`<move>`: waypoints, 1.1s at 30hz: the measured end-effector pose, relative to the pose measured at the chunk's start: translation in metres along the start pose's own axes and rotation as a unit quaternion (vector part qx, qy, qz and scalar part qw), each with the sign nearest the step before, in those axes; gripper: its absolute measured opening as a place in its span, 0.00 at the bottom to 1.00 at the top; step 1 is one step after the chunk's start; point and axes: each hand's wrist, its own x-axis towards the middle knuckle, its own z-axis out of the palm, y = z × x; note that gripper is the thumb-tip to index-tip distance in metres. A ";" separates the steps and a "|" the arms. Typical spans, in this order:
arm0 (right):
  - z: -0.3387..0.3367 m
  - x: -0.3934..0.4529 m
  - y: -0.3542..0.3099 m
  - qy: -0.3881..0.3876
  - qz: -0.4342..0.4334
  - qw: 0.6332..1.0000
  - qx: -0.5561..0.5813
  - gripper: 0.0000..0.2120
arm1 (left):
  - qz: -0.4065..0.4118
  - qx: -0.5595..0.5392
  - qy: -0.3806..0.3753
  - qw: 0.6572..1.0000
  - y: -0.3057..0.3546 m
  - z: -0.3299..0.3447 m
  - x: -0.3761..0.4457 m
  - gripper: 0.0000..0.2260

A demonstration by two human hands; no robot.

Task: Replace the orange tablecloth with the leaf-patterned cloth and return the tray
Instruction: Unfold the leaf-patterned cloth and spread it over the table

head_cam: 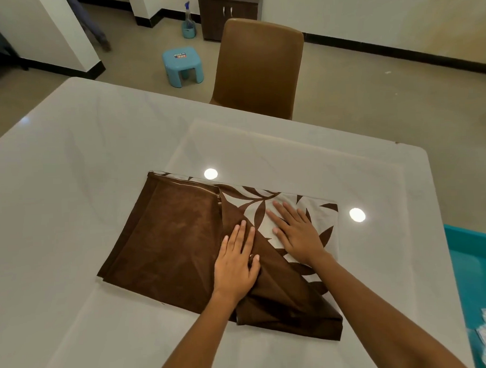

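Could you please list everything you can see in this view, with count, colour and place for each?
Leaf-patterned cloth: one, brown with cream leaf print, still folded, mid-table.
Table: one, glossy white, fills the foreground.
Chair: one, brown, at the far edge of the table.
Stool: one, light blue, on the floor left of the chair.
Spray bottle: one, clear with a blue top, on the floor by the cabinet.
Cabinet: one, dark brown, against the far wall.
Teal object: one, right edge, partly cut off.
Left hand: flat on the brown part.
Right hand: flat on the leaf print.
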 end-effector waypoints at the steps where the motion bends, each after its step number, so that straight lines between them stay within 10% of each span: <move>1: 0.000 0.000 0.001 0.008 0.010 1.000 0.001 0.25 | 0.008 0.005 0.000 1.000 -0.006 -0.001 -0.002 0.28; 17: 0.027 -0.086 -0.039 0.120 0.316 0.941 0.005 0.29 | 0.035 0.067 0.034 0.997 -0.044 -0.031 -0.018 0.25; 24: 0.013 -0.017 -0.038 0.041 0.076 0.996 0.027 0.28 | -0.084 -0.035 0.027 0.995 0.020 -0.002 -0.019 0.31; 33: 0.007 -0.006 -0.013 0.061 0.129 0.990 0.010 0.27 | -0.031 -0.025 0.028 0.999 -0.024 -0.003 0.010 0.33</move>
